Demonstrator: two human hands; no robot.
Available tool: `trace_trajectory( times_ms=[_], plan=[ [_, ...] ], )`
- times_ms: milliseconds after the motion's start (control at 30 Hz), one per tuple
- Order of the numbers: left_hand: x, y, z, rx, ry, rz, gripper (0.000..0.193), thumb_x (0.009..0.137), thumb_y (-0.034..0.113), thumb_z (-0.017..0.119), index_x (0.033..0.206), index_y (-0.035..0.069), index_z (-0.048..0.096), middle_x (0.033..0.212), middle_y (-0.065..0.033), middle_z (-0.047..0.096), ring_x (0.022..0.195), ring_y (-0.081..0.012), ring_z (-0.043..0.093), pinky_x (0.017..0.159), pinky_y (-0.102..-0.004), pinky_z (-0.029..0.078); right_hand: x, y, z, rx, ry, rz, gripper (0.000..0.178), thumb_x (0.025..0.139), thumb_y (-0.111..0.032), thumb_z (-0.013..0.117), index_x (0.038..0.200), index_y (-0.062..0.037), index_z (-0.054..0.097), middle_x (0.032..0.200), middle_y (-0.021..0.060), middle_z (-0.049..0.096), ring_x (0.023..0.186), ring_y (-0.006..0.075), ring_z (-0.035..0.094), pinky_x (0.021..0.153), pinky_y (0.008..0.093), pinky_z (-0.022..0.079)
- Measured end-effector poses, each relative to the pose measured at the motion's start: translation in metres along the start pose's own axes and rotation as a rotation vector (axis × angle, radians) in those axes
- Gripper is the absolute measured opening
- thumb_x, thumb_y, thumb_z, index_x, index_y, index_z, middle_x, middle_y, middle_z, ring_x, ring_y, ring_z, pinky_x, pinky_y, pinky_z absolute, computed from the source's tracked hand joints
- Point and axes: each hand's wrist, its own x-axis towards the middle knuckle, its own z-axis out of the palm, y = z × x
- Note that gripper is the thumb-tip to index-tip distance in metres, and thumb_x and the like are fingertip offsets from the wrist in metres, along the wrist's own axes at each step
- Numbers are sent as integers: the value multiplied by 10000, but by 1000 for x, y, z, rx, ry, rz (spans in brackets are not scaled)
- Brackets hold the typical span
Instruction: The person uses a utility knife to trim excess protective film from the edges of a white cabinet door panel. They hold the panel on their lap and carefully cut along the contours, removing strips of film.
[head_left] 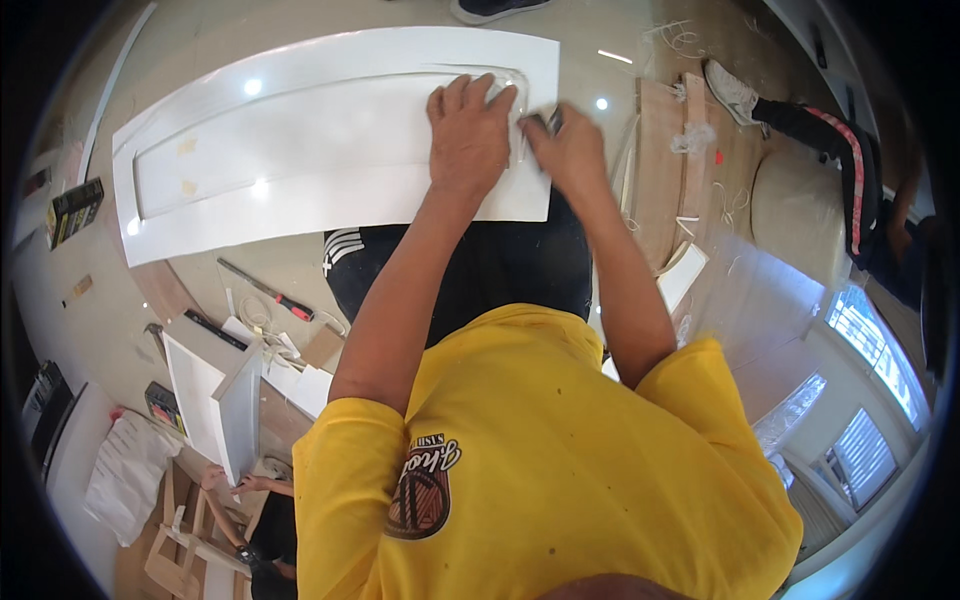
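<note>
A long white panel [330, 190] with a recessed rectangular border lies across my lap. My left hand [470, 135] rests on it near the right end, palm down, fingers bent and slightly apart against the surface. Beside those fingertips, a thin shiny strip [523, 95] follows the corner of the border. At the panel's right edge my right hand [570, 150] is closed around a small dark tool [554, 120]. Motion blurs that hand, and its fingers cover most of the tool, so its kind does not show.
To the left on the floor lie a red-handled long tool [290, 305], a hammer [155, 338] and a dark box [75, 213]. Another person's hands [240, 485] touch a white box-like piece [205, 385]. Wooden boards [660, 150] and another person's leg [820, 135] are at right.
</note>
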Motion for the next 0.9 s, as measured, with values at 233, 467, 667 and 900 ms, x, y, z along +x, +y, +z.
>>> trace_trajectory(
  times_ms=[233,467,667,900],
  plan=[
    [-4,-5,-5,-80,13,-11,351,982,196,617,1312,97,680,1422,-148,548,1353,-351,461,1126,-552,327,-43,62,-46,669,196,228,380,864,-240,814,1075,54,701,930,141,745,829,216,699,740,375,551],
    [-6,36,1,166,-98,-45,427,981,295,643,1314,28,656,1475,-229,486,1403,-416,411,1121,-662,303,-70,237,-57,520,226,529,703,841,-298,843,1372,50,542,1160,167,683,999,190,650,864,332,528],
    [27,33,45,181,-137,-299,489,905,301,671,1268,-26,665,1429,-286,527,1426,-429,394,1121,-643,336,-119,311,-13,108,464,200,688,851,-329,808,1380,40,568,1246,261,663,1101,402,673,995,455,524],
    [11,15,38,164,10,-127,365,861,319,745,1092,42,798,1306,-309,632,1278,-432,567,1062,-500,471,-279,414,36,190,210,733,429,891,-334,744,1157,2,730,1088,226,742,1049,365,711,929,441,556]
  ],
)
